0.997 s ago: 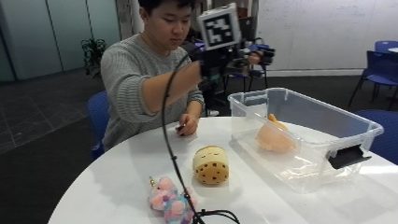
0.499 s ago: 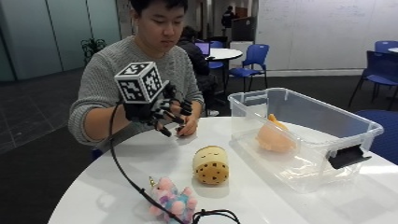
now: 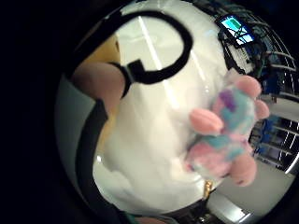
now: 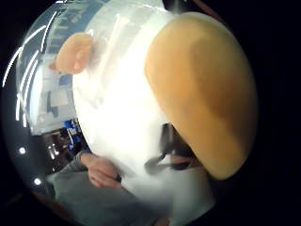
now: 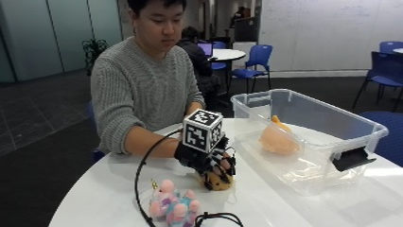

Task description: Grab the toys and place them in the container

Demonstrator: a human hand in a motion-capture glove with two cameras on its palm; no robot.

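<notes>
Black-gloved right hand [image 5: 207,163] lowered onto the tan rounded plush toy with dark dots [image 5: 217,180] on the round white counter [image 5: 302,208], fingers curled over its top and gripping it, the toy filling much of the thumb-side palm view [image 4: 202,89]. Pink, blue and purple fuzzy plush toy [image 5: 171,204] lying on the counter just beside, nearer the front edge, seen also from the little-finger side [image 3: 226,126]. Clear plastic container with a black latch [image 5: 343,142] standing to the side, an orange plush toy [image 5: 277,139] already inside it.
</notes>
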